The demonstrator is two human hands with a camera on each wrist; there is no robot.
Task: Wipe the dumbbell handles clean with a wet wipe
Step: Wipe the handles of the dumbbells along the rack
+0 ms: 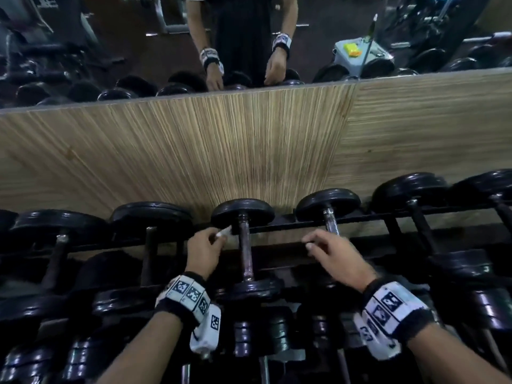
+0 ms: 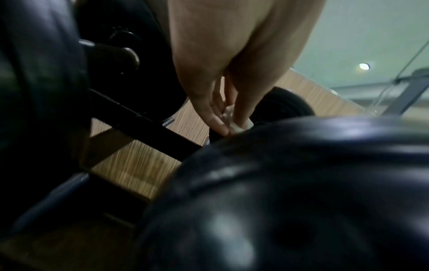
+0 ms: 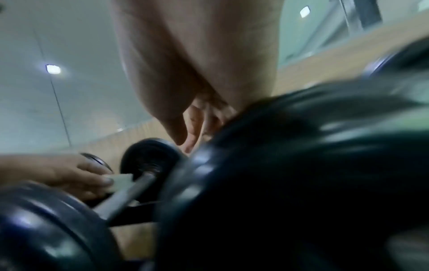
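Note:
Black dumbbells lie in a row on a black rack [image 1: 282, 224]. The middle dumbbell has a dull metal handle [image 1: 245, 250] that runs away from me. My left hand [image 1: 219, 235] pinches a small white wet wipe [image 1: 225, 232] just left of that handle's far end. In the right wrist view the wet wipe [image 3: 120, 180] lies against the handle [image 3: 130, 190]. The left wrist view shows my thumb and fingers closed on the wet wipe [image 2: 232, 119]. My right hand [image 1: 309, 243] hovers right of the handle, fingers loosely stretched and holding nothing.
More dumbbells [image 1: 329, 206] sit on both sides, and a lower tier [image 1: 243, 336] lies under my wrists. A wood-grain panel [image 1: 221, 151] rises behind the rack, with a mirror [image 1: 138, 51] above it that reflects me and the gym.

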